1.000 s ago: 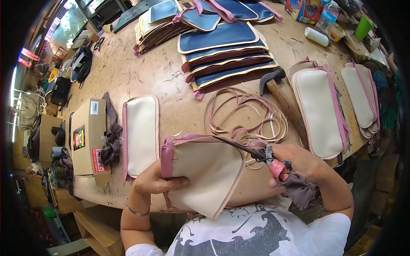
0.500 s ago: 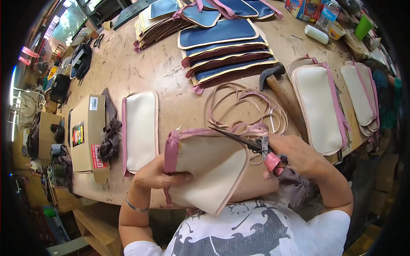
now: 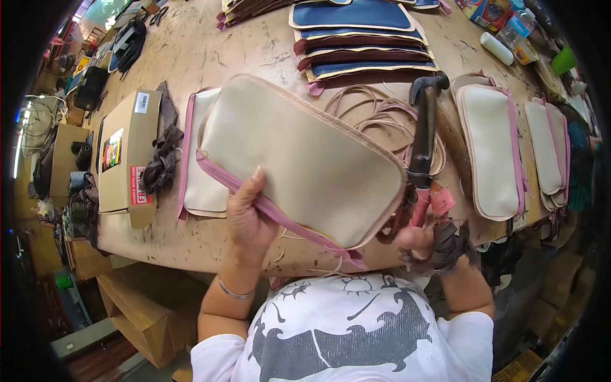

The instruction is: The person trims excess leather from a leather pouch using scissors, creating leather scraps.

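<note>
My left hand grips a cream leather pouch by its pink-trimmed lower edge, thumb on top. The pouch is raised and tilted, its broad face toward me. In my right hand are dark-bladed scissors with pink-wrapped handles, blades pointing away from me beside the pouch's right corner. A dark rag bunches against that hand and wrist. Partly covered by the held pouch, another cream pouch lies flat. Loose strips of pinkish leather coil behind the pouch.
A hammer lies beyond the scissors. Stacked cream pouches are at the right, with blue ones at the back. To the left sit a cardboard box and a dark cloth. A white bottle lies far right.
The pouch has been raised and turned, its pink edge now facing down toward me. The scissors have swung away from its edge to point forward, and my right hand is lower.
</note>
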Tool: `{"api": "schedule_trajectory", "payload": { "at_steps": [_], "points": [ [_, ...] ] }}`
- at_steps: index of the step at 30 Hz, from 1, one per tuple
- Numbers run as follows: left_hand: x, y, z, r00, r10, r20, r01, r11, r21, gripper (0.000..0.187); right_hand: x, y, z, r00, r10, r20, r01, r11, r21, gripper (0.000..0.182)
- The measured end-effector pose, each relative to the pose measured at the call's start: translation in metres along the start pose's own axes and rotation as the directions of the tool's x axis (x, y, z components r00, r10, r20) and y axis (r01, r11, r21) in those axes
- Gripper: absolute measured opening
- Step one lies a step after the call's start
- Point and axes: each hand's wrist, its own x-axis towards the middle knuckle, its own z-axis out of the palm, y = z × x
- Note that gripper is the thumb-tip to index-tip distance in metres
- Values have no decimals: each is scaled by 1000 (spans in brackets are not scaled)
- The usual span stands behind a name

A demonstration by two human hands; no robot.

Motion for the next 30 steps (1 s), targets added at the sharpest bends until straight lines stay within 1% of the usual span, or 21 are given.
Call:
{"api": "schedule_trajectory", "payload": {
  "at_steps": [1,2,3,4,7,9,10,11,13,14,17,18,20,21,22,23,24,26,27,29,30],
  "points": [
    [-3,-4,-5,999,-6,43,6,1000,2,43,3,2,10,993,-107,-55,100,989,-105,57],
    [-10,-7,-10,996,-13,85,12,1000,4,43,2,-3,17,979,-2,-204,-23,992,-121,56],
    [-15,-8,-12,992,-17,128,17,1000,4,43,2,-3,17,973,-46,-225,18,992,-125,55],
    [-19,-5,-12,990,37,134,-35,999,-16,52,3,-2,16,965,-91,-244,61,990,-128,55],
    [-16,33,-9,946,43,322,0,991,-133,58,0,-6,-3,964,-114,-239,67,979,-194,52],
    [-11,58,-6,928,-14,372,-11,998,65,59,-6,-16,-10,968,-40,-248,2,988,-152,52],
    [-10,65,-5,919,-48,392,-18,987,162,59,-7,-25,-7,982,-26,-185,3,992,-123,53],
    [-13,69,-5,911,-116,397,-66,907,416,58,-9,-32,-3,987,34,-159,-61,985,-164,53],
    [-21,72,-8,905,-249,344,-154,562,812,56,-15,-39,4,980,163,-114,-187,950,-249,52],
    [-25,69,-10,935,-220,278,-124,533,837,51,-18,-32,12,989,79,-122,-112,949,-293,44],
    [-40,76,-39,968,162,191,-249,692,677,45,-12,-22,14,994,-39,-104,28,994,-106,39],
    [-45,73,-49,920,392,20,-319,716,621,40,-8,-18,15,994,-76,-76,74,997,-26,38],
    [-47,67,-33,915,400,-58,-343,844,412,38,-9,-3,-4,992,-124,9,124,992,-24,55],
    [-48,64,-27,910,403,-98,-359,885,297,37,-10,-1,0,999,-47,-20,46,996,-75,58],
    [-48,60,-33,942,335,-24,-315,906,281,36,-12,1,3,998,30,-48,-36,992,-122,63],
    [-46,51,-39,966,258,10,-248,916,316,37,-13,3,6,991,107,-76,-119,979,-165,68],
    [-43,41,-42,984,175,38,-177,919,352,38,-14,2,10,966,257,-14,-254,941,-224,68],
    [-40,27,-45,997,-58,52,22,847,531,42,-5,5,6,830,543,126,-489,817,-306,65],
    [-39,21,-38,997,34,72,-67,849,525,43,-1,6,4,725,662,190,-568,731,-378,64],
    [-37,15,-25,969,219,117,-248,822,512,44,4,5,8,656,714,246,-605,691,-395,63],
    [-37,17,-32,958,241,154,-284,752,595,46,4,5,8,615,747,254,-637,660,-397,55]
  ]
}}
